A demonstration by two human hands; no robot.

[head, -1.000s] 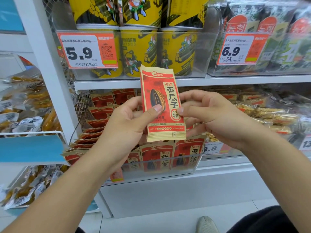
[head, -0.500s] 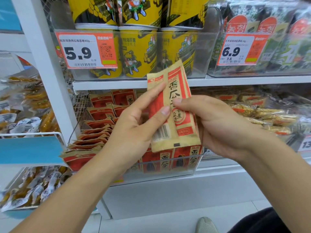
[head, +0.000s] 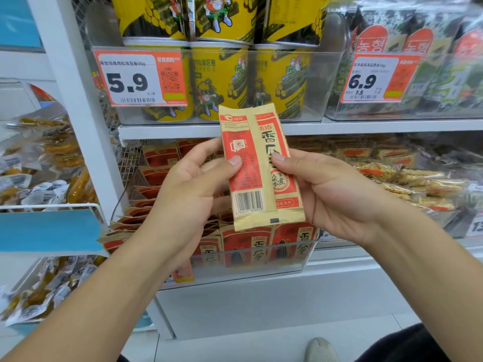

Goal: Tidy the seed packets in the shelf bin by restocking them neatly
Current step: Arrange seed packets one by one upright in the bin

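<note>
A red and tan seed packet (head: 257, 163) stands upright in front of the shelf, its side seam and barcode facing me. My left hand (head: 188, 194) pinches its left edge, thumb on the red panel. My right hand (head: 329, 197) grips its right edge, thumb on the front print. Below and behind it, a clear shelf bin (head: 251, 259) holds several more packets (head: 245, 246): a front row upright, and a slanted, untidy row (head: 136, 218) running back on the left.
Yellow snack tubs (head: 219, 82) in a clear bin fill the shelf above, with 5.9 and 6.9 price tags. Seaweed packs (head: 418, 61) sit upper right, wrapped bars (head: 407, 178) at right. Wire baskets of bagged snacks (head: 39, 163) hang at left. A white upright (head: 78, 100) stands left of the bin.
The packet has been turned between my hands from front face to side and back, barcode now showing. It stays upright above the bin; both hands keep hold.
</note>
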